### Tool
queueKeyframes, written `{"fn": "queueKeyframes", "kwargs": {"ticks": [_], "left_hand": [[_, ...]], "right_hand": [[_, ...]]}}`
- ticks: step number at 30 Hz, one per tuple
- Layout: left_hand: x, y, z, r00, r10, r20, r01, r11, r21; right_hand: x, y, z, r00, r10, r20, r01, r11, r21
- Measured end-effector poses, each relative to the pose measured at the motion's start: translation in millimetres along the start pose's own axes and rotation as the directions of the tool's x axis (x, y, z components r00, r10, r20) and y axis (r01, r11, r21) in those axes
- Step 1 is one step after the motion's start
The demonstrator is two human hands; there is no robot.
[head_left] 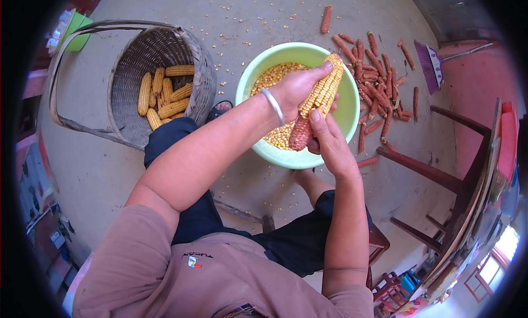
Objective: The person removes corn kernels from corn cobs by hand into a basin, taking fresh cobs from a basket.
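Observation:
Both hands are on one ear of dried yellow corn [326, 85], held tilted above a pale green plastic basin [352, 124]. My left hand [298, 85], with a silver bangle at the wrist, grips its upper part, the thumb lying along the kernels. The lower end is stripped to the bare red cob [300, 135]. My right hand [330, 138] is closed around the ear near that border, its thumb pressed against the kernels. Loose corn kernels [280, 138] lie in the basin beneath. Some fingers of both hands are hidden behind the ear.
Left of the basin, a wicker basket [205, 70] with a long handle contains several unshelled ears [173, 107]. Bare red cobs [377, 87] are heaped on the floor at right, near a purple broom [431, 66]. A wooden table [466, 182] stands farther right. Stray kernels [222, 54] dot the concrete floor.

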State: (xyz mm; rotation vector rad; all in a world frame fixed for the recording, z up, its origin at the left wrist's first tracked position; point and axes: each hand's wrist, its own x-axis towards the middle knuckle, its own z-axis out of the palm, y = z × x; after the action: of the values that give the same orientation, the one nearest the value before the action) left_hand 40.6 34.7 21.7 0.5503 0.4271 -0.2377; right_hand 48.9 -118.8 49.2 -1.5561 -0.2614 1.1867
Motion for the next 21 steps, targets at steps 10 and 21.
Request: {"fn": "queueKeyframes", "kwargs": {"ticks": [10, 21], "left_hand": [[-0.4, 1.3, 2.8, 0.994, 0.047, -0.098, -0.041, 0.998, 0.057], [0.6, -6.1, 11.0, 0.988, 0.113, -0.106, -0.104, 0.990, 0.094]], "right_hand": [[7.7, 9.3, 2.1, 0.975, -0.209, -0.077, 0.208, 0.978, -0.030], [6.6, -1.3, 0.9, 0.998, -0.049, -0.041, 0.051, 0.996, 0.068]]}}
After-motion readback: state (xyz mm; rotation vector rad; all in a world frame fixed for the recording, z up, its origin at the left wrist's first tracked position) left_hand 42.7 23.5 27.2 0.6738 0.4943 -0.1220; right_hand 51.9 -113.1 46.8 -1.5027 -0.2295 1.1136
